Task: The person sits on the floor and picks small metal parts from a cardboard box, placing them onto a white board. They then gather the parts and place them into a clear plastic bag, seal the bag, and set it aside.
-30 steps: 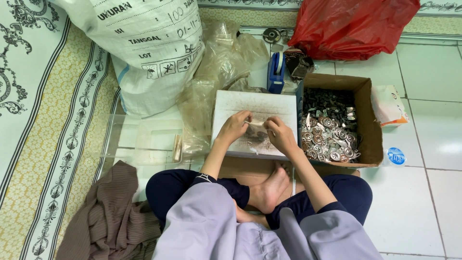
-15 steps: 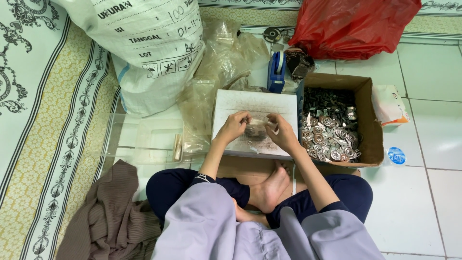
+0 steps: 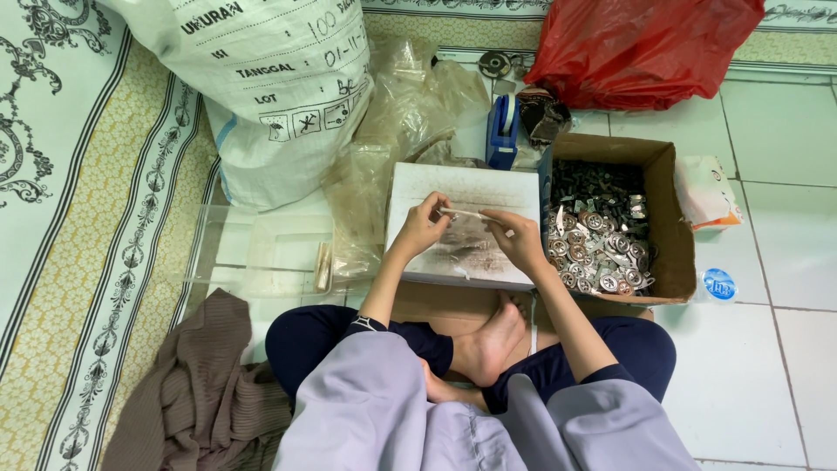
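I sit cross-legged on the floor behind a white box (image 3: pixel 488 183) with a smudged top. My left hand (image 3: pixel 425 225) and my right hand (image 3: pixel 516 237) are over that box and together pinch the two ends of a thin pale strip (image 3: pixel 466 214) held flat between them. Just right of my right hand stands an open cardboard box (image 3: pixel 671 235) filled with several small round metal parts (image 3: pixel 602 253) and dark pieces.
A large white woven sack (image 3: pixel 270 78) stands at the back left, with crumpled clear plastic bags (image 3: pixel 401 113) beside it. A blue tape dispenser (image 3: pixel 503 131) and a red plastic bag (image 3: pixel 636 44) lie behind the boxes. A brown cloth (image 3: pixel 200 392) lies at my left knee.
My hands worked a small item over the white box; now they have drawn slightly apart with the thin strip stretched between them.
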